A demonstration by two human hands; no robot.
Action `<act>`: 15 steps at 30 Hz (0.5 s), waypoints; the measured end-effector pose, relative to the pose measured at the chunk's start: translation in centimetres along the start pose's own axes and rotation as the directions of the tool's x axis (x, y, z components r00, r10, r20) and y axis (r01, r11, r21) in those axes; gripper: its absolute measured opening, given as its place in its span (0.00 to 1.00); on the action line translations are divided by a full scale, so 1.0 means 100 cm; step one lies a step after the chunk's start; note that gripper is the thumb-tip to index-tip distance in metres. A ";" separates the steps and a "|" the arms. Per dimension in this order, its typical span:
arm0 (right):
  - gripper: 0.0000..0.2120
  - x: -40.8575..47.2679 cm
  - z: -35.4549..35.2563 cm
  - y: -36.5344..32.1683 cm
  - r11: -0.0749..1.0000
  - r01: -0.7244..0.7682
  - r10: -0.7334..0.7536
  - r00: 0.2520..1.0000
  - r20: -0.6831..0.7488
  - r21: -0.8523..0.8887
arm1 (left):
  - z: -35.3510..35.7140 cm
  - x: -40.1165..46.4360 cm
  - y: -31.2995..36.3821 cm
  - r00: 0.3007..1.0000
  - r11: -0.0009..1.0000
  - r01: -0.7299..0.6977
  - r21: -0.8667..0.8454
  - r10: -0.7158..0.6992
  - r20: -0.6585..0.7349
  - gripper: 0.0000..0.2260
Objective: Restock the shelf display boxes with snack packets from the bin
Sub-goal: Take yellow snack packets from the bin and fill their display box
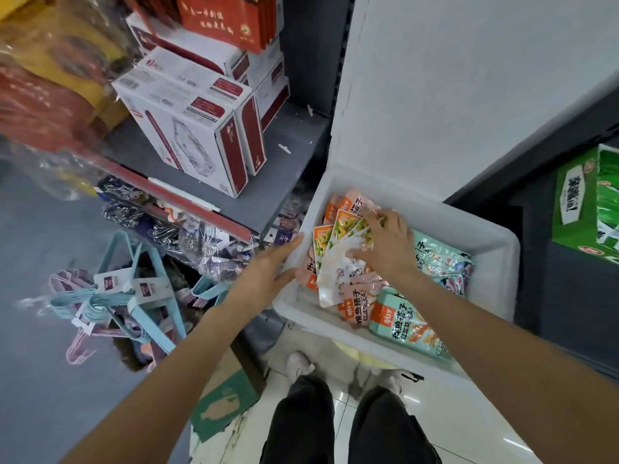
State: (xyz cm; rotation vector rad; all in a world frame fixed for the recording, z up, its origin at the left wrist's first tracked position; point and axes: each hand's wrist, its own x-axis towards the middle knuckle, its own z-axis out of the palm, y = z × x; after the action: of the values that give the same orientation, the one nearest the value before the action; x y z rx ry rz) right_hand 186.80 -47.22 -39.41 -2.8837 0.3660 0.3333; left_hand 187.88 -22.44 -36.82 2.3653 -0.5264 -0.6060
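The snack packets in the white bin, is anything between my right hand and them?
Nothing visible. The right hand already lies on a fanned bunch of snack packets inside the white bin, fingers spread over them. The left hand rests at the bin's left rim, beside the packets.

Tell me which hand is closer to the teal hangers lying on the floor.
Left. The left hand rests on the white bin's left rim, the side toward the teal hangers. The right hand is inside the bin on the snack packets, farther from them.
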 end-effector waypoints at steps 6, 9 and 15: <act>0.28 -0.007 -0.018 -0.002 0.987 -0.060 0.042 0.992 -0.121 -0.149 | -0.003 0.005 0.009 1.000 1.000 0.016 -0.006 -0.016 0.007 0.30; 0.22 -0.006 -0.030 0.004 0.985 -0.094 0.078 0.990 -0.116 -0.143 | 0.000 0.009 0.014 0.999 0.999 0.032 0.002 -0.032 0.004 0.30; 0.12 -0.018 -0.041 0.019 0.876 -0.126 0.181 0.981 -0.074 0.466 | 0.008 0.021 0.044 0.975 0.995 -0.026 0.100 0.047 -0.218 0.22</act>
State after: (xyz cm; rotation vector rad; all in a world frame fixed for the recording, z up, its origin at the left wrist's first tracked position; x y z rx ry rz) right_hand 185.35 -49.62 -35.45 -2.4148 0.6074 0.0839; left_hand 188.19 -27.05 -35.02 2.4689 -0.5079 -0.3014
